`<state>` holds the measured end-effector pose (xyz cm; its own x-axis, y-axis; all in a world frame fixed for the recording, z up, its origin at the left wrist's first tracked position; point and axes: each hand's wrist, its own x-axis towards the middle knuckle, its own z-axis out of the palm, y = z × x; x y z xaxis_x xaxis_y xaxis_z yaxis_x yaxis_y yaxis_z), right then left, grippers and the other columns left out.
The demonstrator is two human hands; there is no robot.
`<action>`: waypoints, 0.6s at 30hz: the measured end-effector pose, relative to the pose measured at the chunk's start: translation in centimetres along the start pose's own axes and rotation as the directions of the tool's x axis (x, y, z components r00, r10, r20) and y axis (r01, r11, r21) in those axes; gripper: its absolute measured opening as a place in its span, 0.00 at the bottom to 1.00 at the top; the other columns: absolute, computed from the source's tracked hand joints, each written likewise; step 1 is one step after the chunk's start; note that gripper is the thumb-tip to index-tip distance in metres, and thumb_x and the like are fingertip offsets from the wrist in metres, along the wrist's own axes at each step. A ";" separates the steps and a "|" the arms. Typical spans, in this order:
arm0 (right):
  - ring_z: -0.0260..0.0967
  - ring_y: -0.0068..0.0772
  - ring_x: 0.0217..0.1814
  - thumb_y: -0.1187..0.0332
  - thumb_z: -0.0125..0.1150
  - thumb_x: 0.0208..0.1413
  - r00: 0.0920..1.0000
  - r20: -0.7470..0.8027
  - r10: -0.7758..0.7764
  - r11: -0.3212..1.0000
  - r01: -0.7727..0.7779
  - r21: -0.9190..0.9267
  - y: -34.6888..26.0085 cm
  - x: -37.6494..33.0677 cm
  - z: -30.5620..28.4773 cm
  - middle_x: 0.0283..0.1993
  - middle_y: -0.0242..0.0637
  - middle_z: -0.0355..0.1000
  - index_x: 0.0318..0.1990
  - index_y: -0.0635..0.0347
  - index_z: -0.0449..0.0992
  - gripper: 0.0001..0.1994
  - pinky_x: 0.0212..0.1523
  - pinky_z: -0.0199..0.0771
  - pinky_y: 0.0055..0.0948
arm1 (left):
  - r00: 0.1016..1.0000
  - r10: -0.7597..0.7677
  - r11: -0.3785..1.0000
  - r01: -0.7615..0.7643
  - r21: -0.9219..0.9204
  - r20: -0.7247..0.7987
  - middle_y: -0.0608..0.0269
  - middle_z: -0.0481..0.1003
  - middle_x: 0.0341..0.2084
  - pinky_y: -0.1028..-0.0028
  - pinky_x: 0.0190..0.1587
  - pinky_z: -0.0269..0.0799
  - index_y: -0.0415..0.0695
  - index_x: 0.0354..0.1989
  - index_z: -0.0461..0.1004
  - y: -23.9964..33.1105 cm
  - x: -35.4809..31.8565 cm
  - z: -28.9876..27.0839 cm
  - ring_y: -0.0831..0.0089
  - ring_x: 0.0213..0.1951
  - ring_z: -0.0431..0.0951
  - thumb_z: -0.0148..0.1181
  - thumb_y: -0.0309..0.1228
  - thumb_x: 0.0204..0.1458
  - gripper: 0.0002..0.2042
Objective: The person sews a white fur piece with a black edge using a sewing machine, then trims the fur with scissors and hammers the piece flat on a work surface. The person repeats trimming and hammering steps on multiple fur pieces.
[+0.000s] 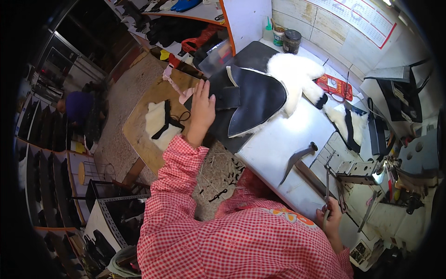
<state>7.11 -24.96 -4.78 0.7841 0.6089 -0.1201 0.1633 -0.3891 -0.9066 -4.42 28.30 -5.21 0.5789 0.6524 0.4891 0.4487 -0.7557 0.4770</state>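
Note:
My left hand (203, 104) lies with fingers stretched out on the left part of a black leather piece (260, 100). This piece has a pointed flap, a strap-like tab and white fleece showing along its edge. It rests across the corner of the white table. Low at the right, my right hand (331, 217) is closed around a slim metal tool (326, 190) that points away from me; its kind is unclear. A shoemaker's hammer (297, 162) with a wooden handle lies on the table between my hands.
White fleece pieces (292, 74) lie beyond the leather, and another fleece piece (160, 121) on the brown board (139, 125). A sewing machine (362, 172) stands at right. Jars (291, 41) stand by the wall. Shoe shelves (46, 162) line the left; a person (81, 109) is far left.

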 end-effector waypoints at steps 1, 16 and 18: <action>0.62 0.22 0.35 0.78 0.64 0.46 1.000 -0.003 0.004 1.000 -0.004 -0.019 -0.1 0.0 0.1 0.36 0.32 0.66 0.52 0.65 0.68 0.23 0.36 0.65 0.21 | 0.999 0.041 0.994 -0.043 0.101 0.023 0.48 0.56 0.67 0.55 0.68 0.49 0.41 0.66 0.58 0.6 -0.2 0.3 0.50 0.68 0.54 0.53 0.35 0.57 0.28; 0.70 0.31 0.34 0.77 0.67 0.44 0.978 -0.201 0.055 0.953 -0.112 -0.283 1.4 -4.3 -2.8 0.37 0.41 0.71 0.53 0.65 0.69 0.25 0.37 0.71 0.28 | 0.906 0.181 0.938 -0.276 0.211 0.382 0.46 0.60 0.64 0.49 0.65 0.50 0.41 0.61 0.64 4.8 1.8 0.5 0.50 0.65 0.58 0.58 0.44 0.54 0.29; 0.72 0.36 0.36 0.77 0.68 0.44 0.952 -0.303 -0.039 0.926 -0.080 -0.370 2.5 -5.6 -3.4 0.39 0.44 0.73 0.54 0.63 0.69 0.26 0.39 0.73 0.30 | 0.901 0.317 0.938 -0.344 0.039 0.297 0.40 0.59 0.62 0.56 0.64 0.55 0.37 0.60 0.64 7.0 3.0 1.5 0.44 0.62 0.59 0.60 0.39 0.53 0.28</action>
<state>5.16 -31.63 -5.00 0.9216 0.3857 0.0434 0.3101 -0.6645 -0.6799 1.49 24.87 -1.52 0.8660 0.3308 0.3750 0.2484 -0.9355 0.2514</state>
